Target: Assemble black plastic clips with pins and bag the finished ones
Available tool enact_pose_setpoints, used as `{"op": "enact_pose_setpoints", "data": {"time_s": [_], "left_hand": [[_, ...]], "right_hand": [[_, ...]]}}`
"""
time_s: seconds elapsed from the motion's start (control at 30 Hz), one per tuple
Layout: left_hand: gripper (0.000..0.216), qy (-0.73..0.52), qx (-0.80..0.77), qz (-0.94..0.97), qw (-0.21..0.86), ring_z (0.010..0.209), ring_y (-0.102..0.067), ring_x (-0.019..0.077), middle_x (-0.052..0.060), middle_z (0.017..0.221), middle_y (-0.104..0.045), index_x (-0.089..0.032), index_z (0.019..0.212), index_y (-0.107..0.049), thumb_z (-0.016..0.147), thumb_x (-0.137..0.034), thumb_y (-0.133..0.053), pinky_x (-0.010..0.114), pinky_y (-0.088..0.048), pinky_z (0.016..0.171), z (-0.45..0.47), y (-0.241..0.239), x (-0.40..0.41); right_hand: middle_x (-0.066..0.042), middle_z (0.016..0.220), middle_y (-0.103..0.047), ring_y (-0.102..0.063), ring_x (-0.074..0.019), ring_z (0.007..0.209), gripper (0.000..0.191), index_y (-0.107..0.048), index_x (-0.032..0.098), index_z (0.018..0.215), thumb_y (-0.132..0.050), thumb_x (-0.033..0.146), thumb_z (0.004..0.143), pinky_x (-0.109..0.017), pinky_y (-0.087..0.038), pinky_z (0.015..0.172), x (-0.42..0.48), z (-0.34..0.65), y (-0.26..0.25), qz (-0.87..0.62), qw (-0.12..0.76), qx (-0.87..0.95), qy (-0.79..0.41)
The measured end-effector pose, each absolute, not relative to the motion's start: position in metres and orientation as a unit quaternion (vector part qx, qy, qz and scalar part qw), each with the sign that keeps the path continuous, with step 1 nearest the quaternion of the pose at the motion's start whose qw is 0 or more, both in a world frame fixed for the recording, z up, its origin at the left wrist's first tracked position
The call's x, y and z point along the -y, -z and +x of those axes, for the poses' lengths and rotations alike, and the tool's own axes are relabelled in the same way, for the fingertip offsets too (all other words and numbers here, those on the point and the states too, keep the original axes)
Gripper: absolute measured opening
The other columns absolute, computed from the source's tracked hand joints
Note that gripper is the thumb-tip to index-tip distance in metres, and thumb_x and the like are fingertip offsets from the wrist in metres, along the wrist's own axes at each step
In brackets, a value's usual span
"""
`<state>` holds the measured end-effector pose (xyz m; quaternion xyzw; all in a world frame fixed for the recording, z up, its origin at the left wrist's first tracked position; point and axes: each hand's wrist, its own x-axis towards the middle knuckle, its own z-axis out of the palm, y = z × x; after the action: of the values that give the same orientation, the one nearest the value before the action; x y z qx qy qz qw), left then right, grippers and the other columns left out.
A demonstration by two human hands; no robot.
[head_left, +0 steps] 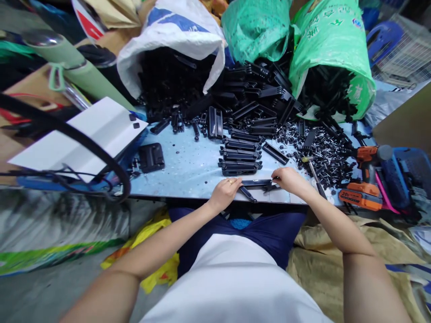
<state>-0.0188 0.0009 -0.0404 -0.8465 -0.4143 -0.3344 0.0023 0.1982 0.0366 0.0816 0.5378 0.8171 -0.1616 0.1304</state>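
A long black plastic bar (256, 183) lies near the table's front edge, between my two hands. My left hand (226, 192) is closed with its fingertips at the bar's left end, where a shorter black plastic arm (248, 194) angles toward the edge. At the other end, my right hand (285, 178) pinches something small and dark that I cannot make out. Just beyond my hands sits a row of similar black assemblies (240, 156), laid side by side. A single black channel piece (275, 153) rests to their right.
A white sack (182, 31) and a green bag (333, 49) spill black parts at the back. Loose screws (332, 157), a screwdriver (315, 176) and an orange cordless drill (365, 179) lie on the right. A white board (84, 132) and a black cable (90, 143) occupy the left.
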Motion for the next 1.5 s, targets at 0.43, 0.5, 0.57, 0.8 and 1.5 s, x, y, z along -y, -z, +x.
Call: {"op": "enact_pose_setpoints", "data": {"time_s": [0.43,0.5,0.57,0.8,1.5], "left_hand": [[0.022,0.357,0.423,-0.833,0.015,0.072,-0.059,0.0174,0.008,0.078,-0.065,-0.013,0.097,-0.060,0.091,-0.018,-0.039,0.031,-0.046,0.064,-0.018,0.040,-0.013],[0.022,0.332,0.420,-0.844,0.014,0.083,-0.059,0.0198,0.010,0.087,-0.065,-0.013,0.100,-0.059,0.091,-0.020,-0.040,0.033,-0.044,0.070,-0.012,0.032,-0.013],[0.023,0.284,0.387,-0.877,-0.001,0.094,-0.057,0.0220,0.012,0.097,-0.064,-0.014,0.106,-0.057,0.089,-0.024,-0.044,0.036,-0.041,0.077,0.000,0.023,-0.012],[0.054,0.124,0.330,-0.932,-0.088,0.098,-0.054,0.0258,0.015,0.108,-0.060,-0.009,0.120,-0.047,0.079,-0.044,-0.058,0.036,-0.038,0.078,0.038,0.009,-0.014],[0.057,0.418,0.200,-0.834,-0.300,0.043,-0.046,0.0107,0.001,0.047,-0.048,-0.018,0.060,-0.048,0.095,-0.039,-0.007,0.024,-0.036,0.045,-0.012,-0.059,0.053]], "right_hand": [[-0.009,0.097,-0.069,-0.064,-0.0201,0.091,0.020,-0.068,0.013,0.095,-0.053,0.012,0.082,-0.023,-0.043,0.078,-0.037,0.190,-0.088,0.498,0.188,-0.830,0.168],[-0.011,0.094,-0.069,-0.064,-0.0214,0.090,0.020,-0.068,0.013,0.092,-0.051,0.011,0.082,-0.024,-0.043,0.076,-0.036,0.189,-0.080,0.482,0.207,-0.837,0.155],[-0.013,0.090,-0.069,-0.064,-0.0222,0.088,0.019,-0.068,0.013,0.089,-0.051,0.011,0.082,-0.025,-0.043,0.073,-0.034,0.189,-0.071,0.463,0.223,-0.846,0.144],[-0.011,0.097,-0.067,-0.064,-0.0206,0.088,0.024,-0.060,0.017,0.107,-0.049,0.024,0.087,-0.030,-0.048,0.075,-0.007,0.219,-0.032,0.480,0.010,-0.867,0.136],[0.002,0.044,-0.043,-0.041,-0.0113,0.041,0.051,-0.043,0.022,0.059,-0.018,0.050,0.093,-0.025,-0.031,0.045,0.056,0.191,-0.067,0.154,-0.334,-0.845,0.389]]}}
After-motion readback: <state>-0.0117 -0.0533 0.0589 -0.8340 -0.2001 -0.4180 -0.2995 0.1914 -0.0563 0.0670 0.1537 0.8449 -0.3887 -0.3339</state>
